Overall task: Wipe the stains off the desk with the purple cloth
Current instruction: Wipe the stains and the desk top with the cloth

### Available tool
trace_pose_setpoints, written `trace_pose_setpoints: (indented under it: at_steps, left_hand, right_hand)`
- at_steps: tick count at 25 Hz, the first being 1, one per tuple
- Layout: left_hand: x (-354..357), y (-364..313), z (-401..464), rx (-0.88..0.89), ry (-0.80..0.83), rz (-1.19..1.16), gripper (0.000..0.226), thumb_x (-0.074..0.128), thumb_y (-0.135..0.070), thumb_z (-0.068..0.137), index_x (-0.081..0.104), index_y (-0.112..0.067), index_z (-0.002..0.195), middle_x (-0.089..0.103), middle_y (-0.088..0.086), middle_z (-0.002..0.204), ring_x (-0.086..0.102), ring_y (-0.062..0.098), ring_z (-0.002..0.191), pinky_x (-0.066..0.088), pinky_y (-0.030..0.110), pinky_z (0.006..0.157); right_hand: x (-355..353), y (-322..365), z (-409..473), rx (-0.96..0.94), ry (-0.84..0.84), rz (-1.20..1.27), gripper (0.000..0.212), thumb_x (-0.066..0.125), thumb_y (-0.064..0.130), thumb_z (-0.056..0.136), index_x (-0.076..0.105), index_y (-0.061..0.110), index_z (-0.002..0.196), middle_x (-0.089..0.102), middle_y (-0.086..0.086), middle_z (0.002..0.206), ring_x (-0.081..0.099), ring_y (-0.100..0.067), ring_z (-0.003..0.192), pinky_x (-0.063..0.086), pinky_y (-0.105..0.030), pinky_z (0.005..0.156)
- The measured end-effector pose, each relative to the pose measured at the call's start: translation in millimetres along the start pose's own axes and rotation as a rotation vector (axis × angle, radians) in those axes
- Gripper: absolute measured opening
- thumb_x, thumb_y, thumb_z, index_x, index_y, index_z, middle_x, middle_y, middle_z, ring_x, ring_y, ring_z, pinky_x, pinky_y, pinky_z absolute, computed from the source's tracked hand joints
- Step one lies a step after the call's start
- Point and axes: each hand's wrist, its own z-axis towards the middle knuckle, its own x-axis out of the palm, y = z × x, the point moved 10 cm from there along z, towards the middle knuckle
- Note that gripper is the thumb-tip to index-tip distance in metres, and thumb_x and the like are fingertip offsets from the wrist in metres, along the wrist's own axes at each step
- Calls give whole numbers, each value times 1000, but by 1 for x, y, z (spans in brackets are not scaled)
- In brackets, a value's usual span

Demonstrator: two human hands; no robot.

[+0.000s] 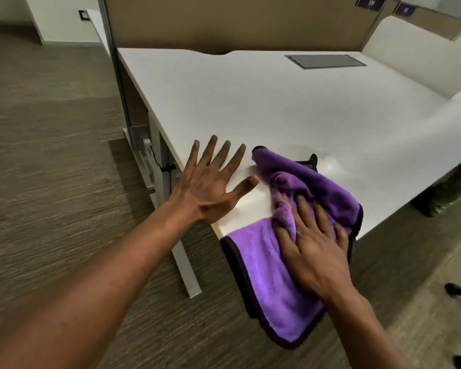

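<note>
Cloth (264, 265): bright purple, plain, with a dark, near-black border.
Desk (250, 102): plain white top, pale grey legs.
Hatch (325, 61): grey panel, darker frame.
Divider (224, 20): flat tan-beige.
Floor (51, 155): grey-brown, fine streaked lines.
Number signs (370, 2): dark with white numerals.
</note>
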Motion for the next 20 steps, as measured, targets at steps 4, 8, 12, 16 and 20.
trace_pose_setpoints:
  at_steps: [4, 8, 12, 16, 20]
  left_hand:
    - [4, 3, 4, -19, 49, -39, 103, -16, -88, 75, -7, -34, 162, -2, 0, 172, -7, 18, 158, -3, 45, 128]
    - [4, 5, 2, -44, 45, -46, 116, -24, -92, 64, -6, -32, 162, 0, 2, 172, 0, 17, 159, 3, 42, 128]
    - [-1, 2, 11, -3, 67, 47, 101, -11, -92, 73, -16, -38, 159, -12, 2, 171, 7, 25, 158, 8, 43, 128]
    - [-2, -12, 15, 142, 64, 103, 92, -7, -85, 81, -16, -36, 159, -17, -2, 170, -16, 17, 157, -6, 41, 128]
    - [-6, 12, 25, -61, -16, -223, 100, -5, -92, 76, -10, -38, 160, -7, -5, 171, -17, 12, 156, -1, 39, 129]
  right_hand:
    - [3, 31, 33, -18, 19, 10, 63, 13, 63, 103, -18, 48, 156, -19, 13, 169, -17, -19, 157, -13, -59, 123]
    - [8, 67, 9, -299, 46, 20, 62, 11, 62, 102, -14, 49, 157, -22, 23, 166, -23, -12, 154, -12, -54, 125]
    - [7, 14, 2, -259, 119, -32, 57, 1, 68, 95, -24, 63, 145, -28, 28, 161, -27, -6, 152, -12, -47, 127]
    - [-9, -27, 66, 19, 40, -9, 59, 12, 63, 103, -13, 50, 155, -14, 14, 170, -14, -17, 157, -9, -57, 125]
    - [-1, 43, 119, -137, 13, -11, 62, 18, 59, 105, -1, 43, 161, -5, 11, 172, -9, -25, 158, -5, -65, 122]
